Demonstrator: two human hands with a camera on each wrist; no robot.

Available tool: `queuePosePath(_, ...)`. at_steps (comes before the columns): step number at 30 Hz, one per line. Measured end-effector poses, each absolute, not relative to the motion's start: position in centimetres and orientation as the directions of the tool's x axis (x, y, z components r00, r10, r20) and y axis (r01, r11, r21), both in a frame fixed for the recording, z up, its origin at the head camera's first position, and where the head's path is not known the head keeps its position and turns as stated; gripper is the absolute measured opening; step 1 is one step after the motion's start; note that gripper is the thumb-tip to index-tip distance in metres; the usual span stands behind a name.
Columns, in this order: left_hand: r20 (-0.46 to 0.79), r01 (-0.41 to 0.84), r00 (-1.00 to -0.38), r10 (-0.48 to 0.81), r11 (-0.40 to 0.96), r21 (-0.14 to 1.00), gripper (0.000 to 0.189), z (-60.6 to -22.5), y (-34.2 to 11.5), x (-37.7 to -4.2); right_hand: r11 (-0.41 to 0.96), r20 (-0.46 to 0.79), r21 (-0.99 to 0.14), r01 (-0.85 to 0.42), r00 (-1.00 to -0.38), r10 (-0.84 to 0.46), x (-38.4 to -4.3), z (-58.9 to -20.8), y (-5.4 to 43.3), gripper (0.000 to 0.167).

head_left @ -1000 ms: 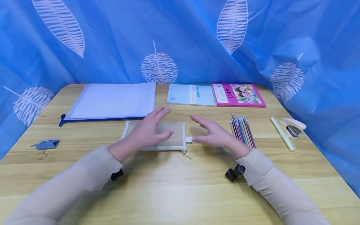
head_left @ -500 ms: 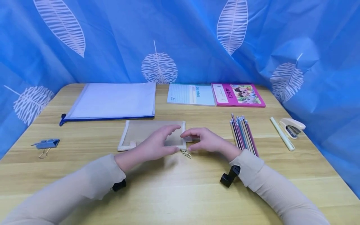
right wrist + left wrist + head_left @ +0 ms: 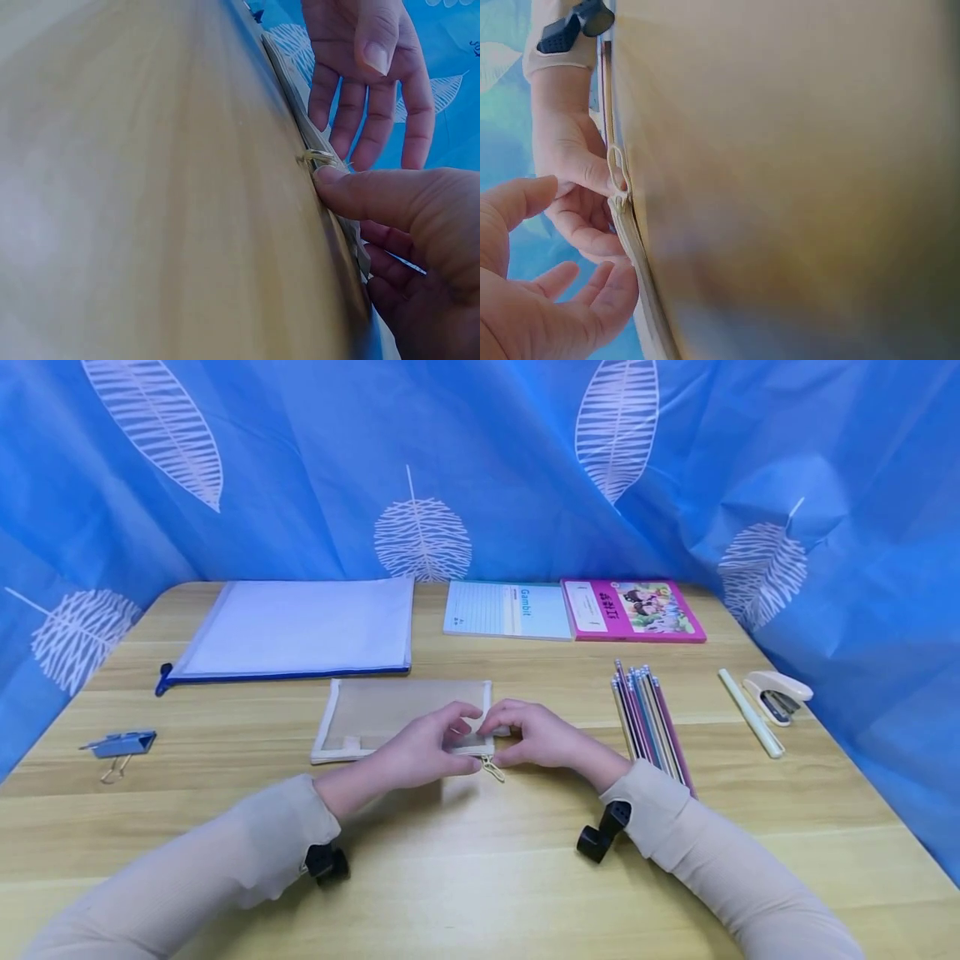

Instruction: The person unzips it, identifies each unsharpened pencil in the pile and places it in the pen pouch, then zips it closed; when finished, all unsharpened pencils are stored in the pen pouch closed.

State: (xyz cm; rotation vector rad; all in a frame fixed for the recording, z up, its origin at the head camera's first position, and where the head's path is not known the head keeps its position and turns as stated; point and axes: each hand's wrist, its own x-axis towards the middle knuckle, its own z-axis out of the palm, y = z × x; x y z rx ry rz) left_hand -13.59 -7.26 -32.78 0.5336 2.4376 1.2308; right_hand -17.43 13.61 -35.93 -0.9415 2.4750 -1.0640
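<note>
A see-through mesh zipper pouch (image 3: 390, 706) with white edging lies flat mid-table, its zipped edge toward me. From its near right corner hangs a looped zipper pull (image 3: 492, 768). My right hand (image 3: 543, 737) holds that corner. Its thumb (image 3: 367, 195) presses beside the pull, and its curled fingers lie on the pouch's other side. Over the pouch's right part is my left hand (image 3: 427, 745), thumb spread away from loosely bent fingers. In the left wrist view the left fingertips (image 3: 622, 289) are right at the zipped edge.
Pencils (image 3: 651, 722) lie right of my right hand, with a pale green pen (image 3: 750, 714) and a stapler (image 3: 780, 696) beyond. Behind are a large white zipper folder (image 3: 300, 627), a notebook (image 3: 506, 610) and a pink book (image 3: 633, 610). A blue binder clip (image 3: 123, 745) lies left.
Both hands have come down and toward each other at the pouch's near right corner. The left hand moved right and nearer me, uncovering the pouch's left part. The right hand's fingers have curled in.
</note>
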Motion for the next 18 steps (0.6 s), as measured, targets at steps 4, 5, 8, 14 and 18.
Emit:
queuePosePath(4,-0.141,0.14,-0.864,0.483,0.501,0.854,0.055,-33.2,-7.2,-13.5,0.5,0.033,-0.725,-0.473,-0.75,-0.661,-17.4,-36.1,13.6,0.025)
queuePosePath(5,-0.134,0.137,-0.866,0.482,0.486,0.863,0.053,-33.4,-7.1,-13.5,0.494,0.042,-0.731,-0.471,-0.754,-0.656,-17.4,-36.2,13.5,0.022)
queuePosePath(8,-0.103,0.132,-0.877,0.469,0.442,0.887,0.048,-33.8,-7.0,-13.5,0.468,0.079,-0.756,-0.458,-0.773,-0.629,-17.4,-36.4,13.4,0.014)
queuePosePath(14,-0.08,0.067,-0.923,0.376,0.362,0.93,0.036,-34.9,-6.5,-13.6,0.454,0.105,-0.794,-0.404,-0.827,-0.552,-17.6,-37.0,13.0,0.009)
queuePosePath(18,-0.085,0.019,-0.951,0.297,0.333,0.943,0.029,-35.6,-5.9,-13.7,0.463,0.096,-0.801,-0.381,-0.844,-0.528,-17.5,-37.0,12.9,0.008)
